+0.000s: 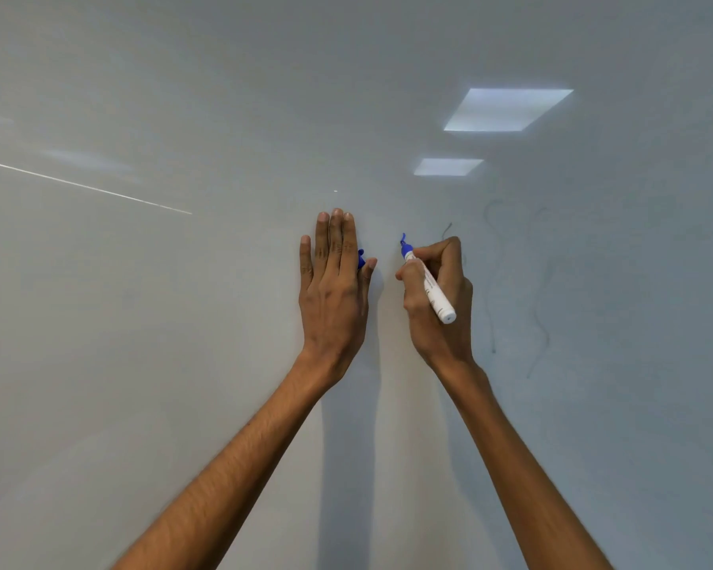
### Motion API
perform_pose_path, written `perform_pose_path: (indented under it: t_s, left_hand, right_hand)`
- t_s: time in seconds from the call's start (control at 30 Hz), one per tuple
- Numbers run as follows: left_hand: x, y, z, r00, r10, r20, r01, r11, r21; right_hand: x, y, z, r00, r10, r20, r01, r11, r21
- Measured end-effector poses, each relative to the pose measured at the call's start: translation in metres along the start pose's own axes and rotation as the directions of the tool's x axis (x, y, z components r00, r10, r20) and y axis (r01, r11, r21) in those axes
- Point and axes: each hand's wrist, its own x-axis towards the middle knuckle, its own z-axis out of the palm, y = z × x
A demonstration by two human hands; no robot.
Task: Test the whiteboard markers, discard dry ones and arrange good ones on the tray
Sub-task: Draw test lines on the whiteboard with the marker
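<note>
- The whiteboard [161, 343] fills the view; a thin bright streak [83, 185] crosses it at 9 o'clock.
- The left hand [334, 294] lies flat against the board at centre, its fingers [337, 240] straight and pointing to 12 o'clock.
- A blue cap [361, 259] peeks out between the forefinger and thumb, pinched there.
- The right hand [437, 310], just beside at 3 o'clock, has its fingers clenched around a white marker [434, 294].
- The marker's blue tip [403, 241] points to 11 o'clock, at the board; whether it touches is unclear.
- Faint grey squiggles [540, 290] run further towards 3 o'clock.
- Two light reflections [507, 109] sit at 1 o'clock.
</note>
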Motion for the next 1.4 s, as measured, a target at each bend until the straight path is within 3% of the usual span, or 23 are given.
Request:
perform_pose_path:
  t_s: [0.47,0.6,0.8,1.27,1.4]
  left_hand:
    - [-0.022,0.003,-0.011,0.997,0.033,0.068,-0.031,0.999,-0.030]
    - [-0.028,0.006,-0.011,0.996,0.023,0.090,-0.019,0.999,-0.045]
    - [-0.033,0.005,-0.009,0.993,0.036,0.109,-0.031,0.998,-0.049]
    - [-0.038,0.001,-0.013,0.989,0.065,0.134,-0.061,0.997,-0.038]
    - [-0.039,0.002,-0.013,0.988,0.057,0.142,-0.052,0.998,-0.042]
  right_hand:
    - [-0.090,0.028,-0.029,0.963,0.268,-0.021,-0.264,0.958,0.114]
    - [-0.040,0.008,-0.031,0.974,0.199,-0.108,-0.179,0.968,0.176]
    - [0.012,-0.005,-0.021,0.992,0.117,-0.039,-0.112,0.987,0.114]
    - [-0.078,0.023,-0.051,0.925,0.379,0.026,-0.378,0.913,0.152]
    - [-0.068,0.014,-0.053,0.942,0.336,0.012,-0.333,0.927,0.171]
